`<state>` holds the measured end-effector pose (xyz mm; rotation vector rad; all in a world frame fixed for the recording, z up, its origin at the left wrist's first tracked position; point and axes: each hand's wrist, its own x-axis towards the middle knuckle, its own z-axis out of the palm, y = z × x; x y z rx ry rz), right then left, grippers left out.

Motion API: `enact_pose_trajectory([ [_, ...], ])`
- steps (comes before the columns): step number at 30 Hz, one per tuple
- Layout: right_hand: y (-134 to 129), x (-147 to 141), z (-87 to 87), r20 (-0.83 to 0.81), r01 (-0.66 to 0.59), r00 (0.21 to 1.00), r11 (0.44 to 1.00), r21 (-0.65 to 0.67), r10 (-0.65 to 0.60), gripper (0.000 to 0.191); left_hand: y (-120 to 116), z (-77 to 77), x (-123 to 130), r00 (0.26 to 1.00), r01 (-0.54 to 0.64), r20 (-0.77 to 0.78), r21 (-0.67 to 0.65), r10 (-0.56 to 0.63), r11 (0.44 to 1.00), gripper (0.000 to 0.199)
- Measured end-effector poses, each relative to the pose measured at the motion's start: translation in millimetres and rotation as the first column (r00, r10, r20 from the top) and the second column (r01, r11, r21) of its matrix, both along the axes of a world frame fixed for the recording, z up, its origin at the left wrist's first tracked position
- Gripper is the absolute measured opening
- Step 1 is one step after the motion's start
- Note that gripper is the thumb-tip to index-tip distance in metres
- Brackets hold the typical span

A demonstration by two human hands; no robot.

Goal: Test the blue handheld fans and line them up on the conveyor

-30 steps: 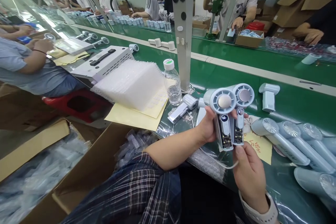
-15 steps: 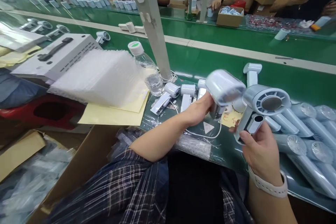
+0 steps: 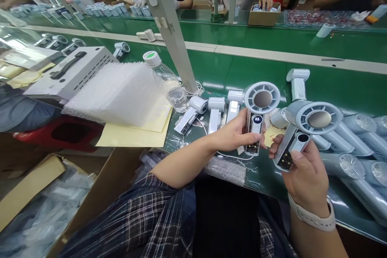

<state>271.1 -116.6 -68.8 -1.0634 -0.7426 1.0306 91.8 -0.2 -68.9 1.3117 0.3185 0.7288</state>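
Observation:
My left hand [image 3: 238, 131] is closed around the handle of a light-blue handheld fan [image 3: 262, 97], its round ringed end facing me. A small display on that handle is lit and reads 83, and my thumb lies below it on the handle. A second handheld fan [image 3: 319, 117] is gripped in my right hand [image 3: 306, 169], tilted, with the thumb on its handle under a dark round display. Bare circuit parts show on both handles. Left of my left hand, several similar fans [image 3: 215, 113] lie on the bench, with a white cable [image 3: 223, 155] near them.
Several plastic-wrapped fans [image 3: 352, 167] are piled at right. A water bottle [image 3: 172, 84] stands beside a metal post [image 3: 173, 34], near a stack of white foam sheets [image 3: 121, 92]. An open carton [image 3: 99, 193] holding plastic bags sits lower left. Co-workers' hands [image 3: 266, 0] are across the green belt [image 3: 242, 62].
The fan in my left hand has turned from its side to face me, its display now lit. My right hand's fan has shifted slightly right and down.

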Motion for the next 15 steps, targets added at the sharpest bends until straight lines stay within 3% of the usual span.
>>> enact_pose_trajectory([
  [5,1.5,-3.2,-3.2,-0.035,0.013,0.999,0.999,-0.044,-0.014,0.036,-1.8,6.8,0.3,0.987,0.144,0.099,-0.147,-0.130,0.979,0.074],
  [15,-4.6,-0.8,-2.4,-0.013,0.009,1.000,0.999,-0.046,-0.010,0.038,-4.2,3.9,-0.8,0.989,0.144,0.058,-0.122,-0.137,0.982,0.066],
])
